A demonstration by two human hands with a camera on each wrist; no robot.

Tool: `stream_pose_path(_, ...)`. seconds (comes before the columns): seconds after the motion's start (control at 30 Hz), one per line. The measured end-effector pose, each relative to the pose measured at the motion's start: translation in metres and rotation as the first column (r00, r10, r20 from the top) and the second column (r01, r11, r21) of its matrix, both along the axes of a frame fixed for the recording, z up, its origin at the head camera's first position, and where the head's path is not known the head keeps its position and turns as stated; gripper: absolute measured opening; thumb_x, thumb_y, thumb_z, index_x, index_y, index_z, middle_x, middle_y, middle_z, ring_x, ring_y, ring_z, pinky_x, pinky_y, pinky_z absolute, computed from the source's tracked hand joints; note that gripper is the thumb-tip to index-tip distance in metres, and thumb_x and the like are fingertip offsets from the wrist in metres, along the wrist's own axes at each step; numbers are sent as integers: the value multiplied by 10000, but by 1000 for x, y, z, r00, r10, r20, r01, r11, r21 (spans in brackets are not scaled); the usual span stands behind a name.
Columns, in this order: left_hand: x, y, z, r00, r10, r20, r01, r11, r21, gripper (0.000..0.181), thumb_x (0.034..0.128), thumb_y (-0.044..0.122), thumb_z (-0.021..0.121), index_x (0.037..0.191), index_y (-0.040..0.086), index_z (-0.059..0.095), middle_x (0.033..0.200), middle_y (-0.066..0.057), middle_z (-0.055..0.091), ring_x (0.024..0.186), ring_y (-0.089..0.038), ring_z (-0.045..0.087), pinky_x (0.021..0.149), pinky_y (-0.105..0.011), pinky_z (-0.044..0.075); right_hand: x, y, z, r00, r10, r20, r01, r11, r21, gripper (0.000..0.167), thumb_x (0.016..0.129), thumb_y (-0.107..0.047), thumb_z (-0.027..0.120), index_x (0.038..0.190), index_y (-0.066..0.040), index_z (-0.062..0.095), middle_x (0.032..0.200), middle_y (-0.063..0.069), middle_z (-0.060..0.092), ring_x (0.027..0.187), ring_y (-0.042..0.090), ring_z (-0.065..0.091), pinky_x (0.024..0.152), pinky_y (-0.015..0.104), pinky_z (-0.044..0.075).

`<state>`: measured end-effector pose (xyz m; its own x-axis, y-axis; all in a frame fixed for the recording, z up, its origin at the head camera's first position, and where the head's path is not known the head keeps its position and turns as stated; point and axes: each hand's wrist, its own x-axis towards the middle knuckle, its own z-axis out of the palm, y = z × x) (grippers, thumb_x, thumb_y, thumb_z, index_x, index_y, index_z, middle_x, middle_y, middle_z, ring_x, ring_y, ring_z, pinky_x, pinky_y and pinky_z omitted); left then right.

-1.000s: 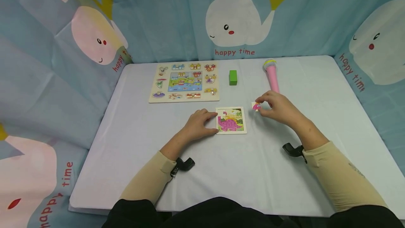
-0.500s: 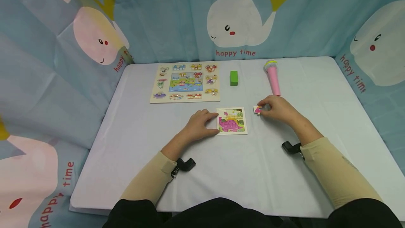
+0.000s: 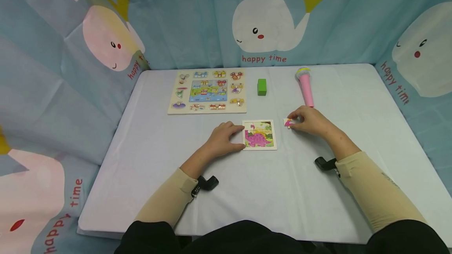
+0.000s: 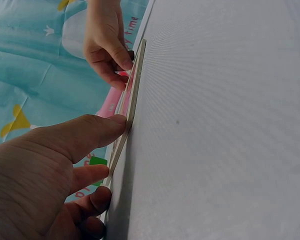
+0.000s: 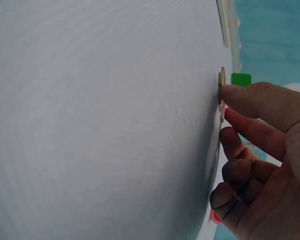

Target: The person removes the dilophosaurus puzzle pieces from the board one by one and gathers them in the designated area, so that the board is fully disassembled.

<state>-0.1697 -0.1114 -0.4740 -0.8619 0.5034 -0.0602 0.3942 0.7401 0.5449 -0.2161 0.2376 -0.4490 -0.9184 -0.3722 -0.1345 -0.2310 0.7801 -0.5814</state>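
Note:
A small square jigsaw puzzle with a pink dinosaur picture lies flat on the white table. My left hand touches its left edge, the thumb at the lower corner and the index finger higher up. In the left wrist view the thumb rests against the puzzle's side. To the right of the puzzle, my right hand pinches a small pink and white puzzle piece between thumb and fingers. The right wrist view has that piece edge-on, low at the table surface; its face is mostly hidden there.
Behind the left hand lies a large wooden peg puzzle board with several picture pieces. A green block stands at its right. A pink toy microphone lies just beyond my right hand. A whale-print curtain hangs behind the table.
My right hand has moved slightly toward me with the puzzle piece and turned it a little, then stayed nearly still. The left hand holds its place at the puzzle.

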Motion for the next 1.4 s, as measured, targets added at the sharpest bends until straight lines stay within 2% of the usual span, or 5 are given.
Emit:
stream_pose_path(0.2,-1,1,1,1000,1,2,-1,1000,-5,689,856,417,816,1453,151,596,966,4,504,901,-183,436,797,-352,361,1,-2,6,1000,-3,2,3,1000,-4,348,889,-90,761,1216,14,701,1125,152,627,937,298,512,804,426,448)
stream_pose_path(0.5,-2,0,-1,1000,-4,-9,4,1000,-3,687,855,419,819,1450,156,600,972,9,510,905,-180,436,803,-355,361,2,-10,22,993,64,-101,-70,996,-57,323,891,-99,744,1200,-8,710,1083,137,622,866,270,485,742,401,420)
stream_pose_path(0.87,-1,0,-2,1000,-7,-11,7,1000,-2,688,860,414,811,1461,160,592,971,9,499,903,-180,424,795,-352,351,7,-32,41,985,93,-145,-105,992,-75,330,904,-111,745,1215,-11,704,1087,163,619,863,257,468,735,395,407)
stream_pose_path(1.23,-1,0,-3,1000,-14,-21,13,1000,-13,691,862,409,806,1467,156,589,976,10,501,891,-183,423,794,-348,348,4,-61,40,984,126,-123,-134,989,-60,338,904,-157,758,1214,-31,716,1052,120,621,900,276,521,774,406,434)
stream_pose_path(1.4,-1,0,-3,1000,-10,-14,10,1000,-13,687,872,414,797,1476,167,580,994,10,501,912,-181,426,804,-351,352,3,-71,32,989,129,-68,-133,989,-69,357,895,-152,761,1223,-19,714,1056,125,629,949,313,546,818,424,446)
